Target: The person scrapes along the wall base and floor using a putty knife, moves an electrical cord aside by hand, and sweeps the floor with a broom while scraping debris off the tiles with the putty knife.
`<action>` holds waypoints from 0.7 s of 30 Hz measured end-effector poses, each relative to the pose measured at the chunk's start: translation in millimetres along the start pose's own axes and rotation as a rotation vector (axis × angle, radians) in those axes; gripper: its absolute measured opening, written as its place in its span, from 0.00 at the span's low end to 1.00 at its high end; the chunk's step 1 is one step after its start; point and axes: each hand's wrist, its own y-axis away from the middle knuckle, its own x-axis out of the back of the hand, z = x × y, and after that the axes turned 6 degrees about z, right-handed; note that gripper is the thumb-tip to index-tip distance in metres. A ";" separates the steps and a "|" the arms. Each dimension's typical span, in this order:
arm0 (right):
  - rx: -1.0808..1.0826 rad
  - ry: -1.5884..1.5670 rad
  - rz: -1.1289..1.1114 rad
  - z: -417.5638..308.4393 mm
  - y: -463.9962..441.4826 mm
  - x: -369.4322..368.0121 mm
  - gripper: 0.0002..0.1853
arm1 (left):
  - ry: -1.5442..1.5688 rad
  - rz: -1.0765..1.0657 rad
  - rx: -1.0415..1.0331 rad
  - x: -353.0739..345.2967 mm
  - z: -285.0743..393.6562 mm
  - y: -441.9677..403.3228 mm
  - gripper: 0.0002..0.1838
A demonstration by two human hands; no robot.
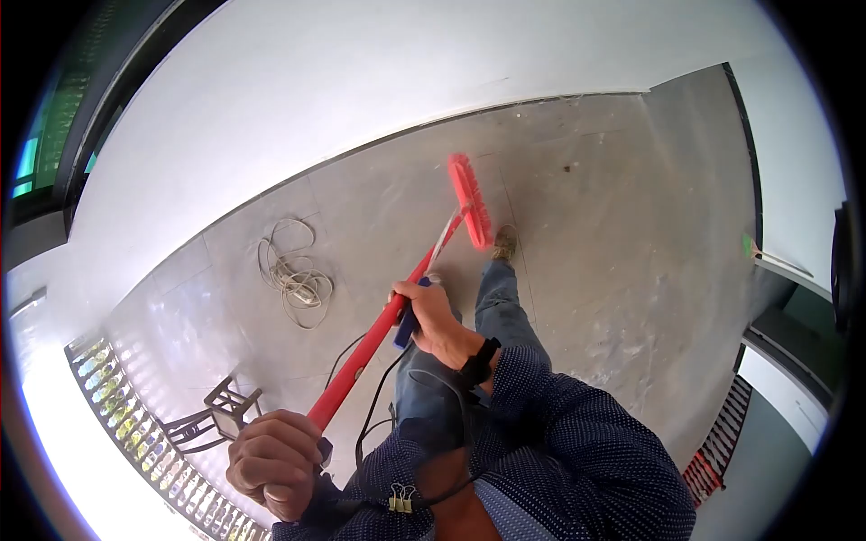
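Note:
A push broom with a red pole and a pinkish-red bristled head runs diagonally in front of me, its head low over the floor near my shoe. My left hand is closed around the pole's upper end. Lower down, my right hand, with a black band at the wrist, grips the pole. A dark blue handle-like piece also shows at the right palm; its kind is unclear. Another small dark blue bit shows beside my left hand.
A coiled pale cable lies on the grey tiled floor. A small dark wooden chair stands near the balustrade at lower left. A white wall runs along the far side. Dark cords hang near my body.

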 end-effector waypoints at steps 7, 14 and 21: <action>-0.145 -0.055 -0.271 97.5 -11.2 -59.1 0.06 | 0.006 -0.407 -0.172 42.8 35.0 -6.4 0.17; -0.037 -0.169 -0.104 79.4 -39.8 -21.1 0.05 | -0.051 -0.231 -0.037 7.3 -10.6 4.0 0.20; 0.033 -0.414 -0.005 -6.1 -10.4 8.2 0.05 | 0.197 -0.068 0.102 -29.8 -8.6 -19.9 0.23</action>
